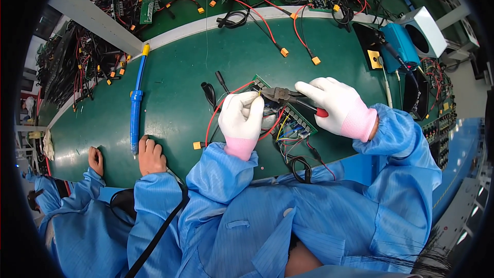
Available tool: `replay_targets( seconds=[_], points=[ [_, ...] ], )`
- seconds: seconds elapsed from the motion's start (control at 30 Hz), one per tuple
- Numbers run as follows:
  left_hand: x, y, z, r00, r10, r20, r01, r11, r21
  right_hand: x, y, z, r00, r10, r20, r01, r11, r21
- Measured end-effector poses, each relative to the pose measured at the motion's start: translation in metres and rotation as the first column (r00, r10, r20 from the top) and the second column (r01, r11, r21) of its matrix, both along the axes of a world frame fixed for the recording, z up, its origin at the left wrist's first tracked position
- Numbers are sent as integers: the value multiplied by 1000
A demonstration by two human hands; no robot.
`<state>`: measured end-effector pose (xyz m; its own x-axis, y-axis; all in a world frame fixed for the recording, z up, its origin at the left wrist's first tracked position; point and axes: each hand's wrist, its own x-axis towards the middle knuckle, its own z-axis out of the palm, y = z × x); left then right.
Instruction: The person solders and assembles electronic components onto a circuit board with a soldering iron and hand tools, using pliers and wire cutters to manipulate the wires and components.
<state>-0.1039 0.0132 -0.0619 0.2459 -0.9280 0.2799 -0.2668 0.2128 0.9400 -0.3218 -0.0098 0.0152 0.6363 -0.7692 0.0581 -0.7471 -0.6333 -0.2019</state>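
My right hand (337, 104), in a white glove with a pink cuff, is closed around the red-handled pliers (280, 94). Their dark jaws point left and meet the fingertips of my left hand (242, 116), gloved the same way. Those fingers pinch a thin yellow wire (260, 93), of which only a bit shows at the jaws. Below both hands lies a green circuit board (301, 123) with several coloured wires, partly hidden by the hands and pliers. A red cable (212, 123) curves left from the board, and an orange-yellow connector (197, 145) lies near its lower end.
At left, a co-worker's bare hand (152, 155) rests by a blue tool (136, 103). A teal soldering station (399, 46), a soldering iron (386, 82) and a white fan-like box (423, 32) stand at right. Boards and cables crowd the rear shelf (175, 38).
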Motion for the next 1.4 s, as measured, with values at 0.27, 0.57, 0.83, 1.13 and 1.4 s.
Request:
replay_targets(
  seconds=[0.27, 0.57, 0.83, 1.13, 1.4],
  points=[
    [6, -4, -9, 970, -82, -227, 102, 992, 79, -1, 0, 1, 995, -40, 86, 21, 978, 208],
    [10, -1, 9, 903, -82, -421, 225, 926, 302, -3, -2, -4, 989, -13, 146, -7, 992, 130],
    [12, -1, 17, 892, -54, -448, 263, 869, 418, -1, -3, -10, 982, 14, 191, -41, 990, 138],
    [13, 0, 10, 856, -95, -508, 311, 880, 360, 5, -3, -10, 972, 41, 231, -77, 986, 149],
    [18, -1, 3, 811, -161, -562, 381, 874, 300, 3, -7, -11, 940, 43, 337, -153, 939, 307]
  ],
)
